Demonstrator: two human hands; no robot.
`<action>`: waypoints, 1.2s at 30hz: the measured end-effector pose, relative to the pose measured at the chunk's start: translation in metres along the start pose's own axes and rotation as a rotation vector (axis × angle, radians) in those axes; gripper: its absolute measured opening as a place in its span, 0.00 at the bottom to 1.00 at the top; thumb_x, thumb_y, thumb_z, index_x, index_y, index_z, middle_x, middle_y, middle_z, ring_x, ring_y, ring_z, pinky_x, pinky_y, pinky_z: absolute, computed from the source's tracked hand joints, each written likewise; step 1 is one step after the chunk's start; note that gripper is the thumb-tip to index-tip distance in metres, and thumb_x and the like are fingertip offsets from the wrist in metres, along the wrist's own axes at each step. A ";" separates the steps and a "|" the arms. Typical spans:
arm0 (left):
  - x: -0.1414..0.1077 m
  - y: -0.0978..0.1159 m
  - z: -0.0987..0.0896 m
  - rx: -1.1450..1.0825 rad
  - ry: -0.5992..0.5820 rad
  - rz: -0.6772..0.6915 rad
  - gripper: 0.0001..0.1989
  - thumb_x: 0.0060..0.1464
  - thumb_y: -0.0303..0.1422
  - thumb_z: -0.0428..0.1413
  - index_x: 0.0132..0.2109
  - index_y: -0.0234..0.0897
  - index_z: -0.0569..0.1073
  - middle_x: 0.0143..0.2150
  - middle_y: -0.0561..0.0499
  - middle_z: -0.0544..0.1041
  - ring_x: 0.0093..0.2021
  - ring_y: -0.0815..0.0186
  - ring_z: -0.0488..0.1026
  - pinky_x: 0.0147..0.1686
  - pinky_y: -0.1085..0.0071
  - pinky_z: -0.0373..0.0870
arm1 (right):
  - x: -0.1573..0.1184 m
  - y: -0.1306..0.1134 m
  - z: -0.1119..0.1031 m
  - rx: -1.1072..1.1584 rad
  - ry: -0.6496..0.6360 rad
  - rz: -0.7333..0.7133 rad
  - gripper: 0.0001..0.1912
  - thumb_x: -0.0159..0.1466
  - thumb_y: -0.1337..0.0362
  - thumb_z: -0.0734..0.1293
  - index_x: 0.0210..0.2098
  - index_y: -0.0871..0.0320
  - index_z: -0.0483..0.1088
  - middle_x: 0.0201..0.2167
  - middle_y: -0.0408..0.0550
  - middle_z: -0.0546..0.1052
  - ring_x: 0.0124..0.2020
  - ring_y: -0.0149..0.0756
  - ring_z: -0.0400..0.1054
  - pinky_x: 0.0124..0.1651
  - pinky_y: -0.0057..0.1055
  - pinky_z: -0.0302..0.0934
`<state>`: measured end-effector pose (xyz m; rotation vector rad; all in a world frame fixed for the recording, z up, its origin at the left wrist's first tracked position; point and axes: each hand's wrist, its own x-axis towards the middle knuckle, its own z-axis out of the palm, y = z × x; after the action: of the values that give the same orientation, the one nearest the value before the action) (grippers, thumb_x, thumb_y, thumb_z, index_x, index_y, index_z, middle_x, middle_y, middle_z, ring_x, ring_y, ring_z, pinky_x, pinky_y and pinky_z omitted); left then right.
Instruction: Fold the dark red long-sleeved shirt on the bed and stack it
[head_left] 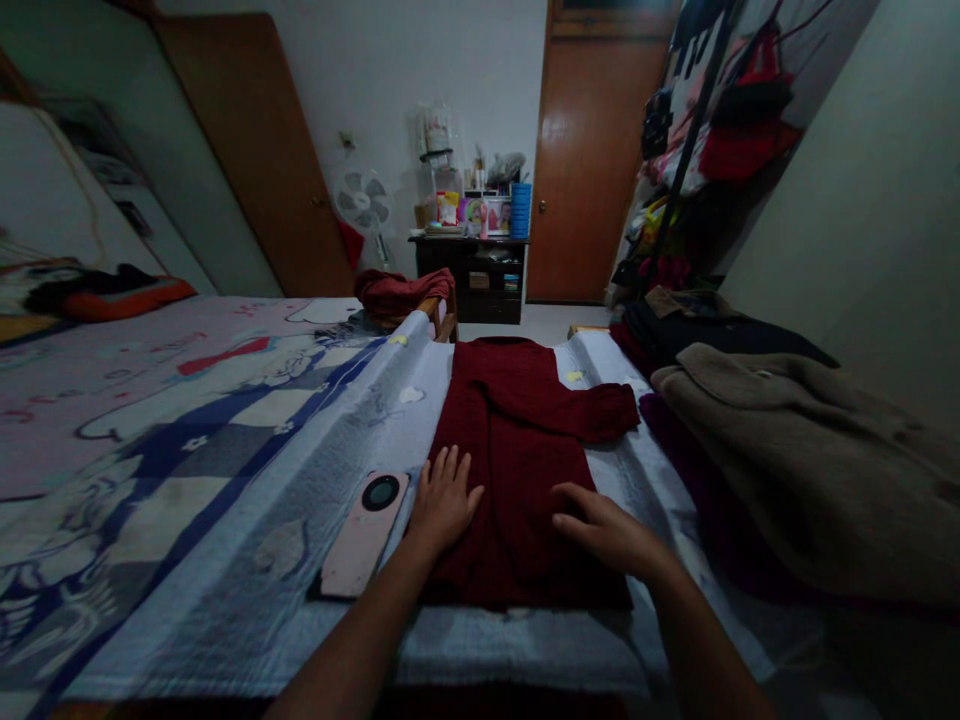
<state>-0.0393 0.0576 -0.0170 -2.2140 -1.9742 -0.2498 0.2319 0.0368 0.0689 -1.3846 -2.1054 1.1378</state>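
A dark red long-sleeved garment (517,470) lies spread on the bed in front of me, its one visible sleeve (592,412) folded across and sticking out to the right. My left hand (446,500) rests flat on its left edge with the fingers stretched out. Over the right side of the cloth is my right hand (604,525), thumb and fingers apart and nothing between them; whether it touches the fabric I cannot tell. A pink phone (364,540) with a round black camera ring lies face down just left of my left hand.
Folded coats (795,430) are piled along the right side. A rolled reddish cloth (405,290) sits at the bed's far end. A patterned blanket (187,440) covers the left. Farther back stand a fan (364,200), a dark cabinet (472,280) and a wooden door (596,160).
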 end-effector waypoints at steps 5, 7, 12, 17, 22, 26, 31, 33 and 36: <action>-0.001 0.000 -0.001 0.002 0.023 0.011 0.29 0.62 0.43 0.45 0.66 0.34 0.60 0.69 0.41 0.56 0.69 0.54 0.50 0.65 0.53 0.47 | -0.003 -0.024 0.011 0.199 0.084 -0.084 0.26 0.62 0.57 0.64 0.59 0.55 0.63 0.58 0.50 0.69 0.59 0.43 0.63 0.62 0.42 0.55; -0.001 0.001 -0.002 0.000 0.020 0.011 0.29 0.62 0.43 0.45 0.66 0.34 0.61 0.69 0.42 0.57 0.69 0.54 0.51 0.65 0.53 0.48 | 0.001 -0.026 0.021 0.239 0.099 -0.103 0.30 0.61 0.59 0.66 0.62 0.54 0.60 0.60 0.50 0.67 0.61 0.44 0.60 0.64 0.45 0.52; -0.001 0.003 -0.012 0.010 -0.020 0.009 0.27 0.62 0.39 0.44 0.66 0.34 0.60 0.69 0.42 0.57 0.69 0.54 0.51 0.65 0.53 0.48 | 0.012 -0.025 0.047 0.310 0.103 -0.223 0.43 0.58 0.65 0.67 0.69 0.52 0.45 0.67 0.51 0.57 0.66 0.44 0.53 0.67 0.47 0.46; -0.002 0.004 -0.018 0.017 -0.073 0.015 0.30 0.57 0.34 0.49 0.66 0.37 0.60 0.69 0.43 0.56 0.69 0.54 0.49 0.65 0.53 0.46 | 0.021 -0.031 0.057 0.453 0.138 -0.303 0.45 0.59 0.65 0.66 0.70 0.50 0.40 0.69 0.48 0.52 0.68 0.41 0.48 0.68 0.45 0.44; -0.001 0.003 -0.017 0.027 -0.085 0.029 0.26 0.60 0.38 0.48 0.64 0.39 0.64 0.68 0.43 0.59 0.69 0.52 0.51 0.64 0.52 0.47 | 0.028 -0.041 0.054 0.578 0.144 -0.355 0.44 0.59 0.66 0.66 0.69 0.49 0.41 0.68 0.49 0.54 0.65 0.41 0.54 0.65 0.44 0.50; 0.000 0.003 -0.019 0.031 -0.105 0.049 0.23 0.62 0.40 0.45 0.62 0.40 0.67 0.67 0.43 0.61 0.69 0.51 0.50 0.63 0.50 0.48 | 0.032 -0.047 0.055 0.617 0.137 -0.360 0.44 0.59 0.66 0.65 0.69 0.49 0.40 0.66 0.49 0.57 0.62 0.40 0.58 0.63 0.42 0.54; -0.001 0.003 -0.019 0.024 -0.099 0.038 0.25 0.61 0.40 0.47 0.64 0.42 0.63 0.68 0.44 0.60 0.69 0.52 0.51 0.63 0.51 0.49 | 0.028 -0.047 0.053 0.619 0.138 -0.359 0.43 0.59 0.66 0.66 0.69 0.48 0.43 0.64 0.49 0.61 0.60 0.40 0.61 0.62 0.41 0.56; -0.001 0.003 -0.016 0.021 -0.069 0.021 0.27 0.61 0.40 0.48 0.65 0.40 0.62 0.69 0.44 0.58 0.69 0.53 0.51 0.64 0.52 0.48 | 0.019 -0.041 0.048 0.596 0.147 -0.331 0.40 0.60 0.64 0.66 0.68 0.48 0.46 0.61 0.49 0.65 0.58 0.40 0.63 0.60 0.40 0.58; -0.002 0.003 -0.010 0.012 -0.018 0.003 0.28 0.62 0.41 0.46 0.65 0.37 0.61 0.68 0.43 0.59 0.69 0.54 0.51 0.65 0.53 0.48 | -0.002 -0.027 0.034 0.446 0.203 -0.236 0.29 0.62 0.60 0.65 0.62 0.50 0.59 0.54 0.47 0.71 0.54 0.40 0.66 0.58 0.39 0.59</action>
<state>-0.0367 0.0532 -0.0072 -2.2186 -1.9763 -0.2177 0.1939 0.0160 0.0701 -0.9719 -1.6864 1.2161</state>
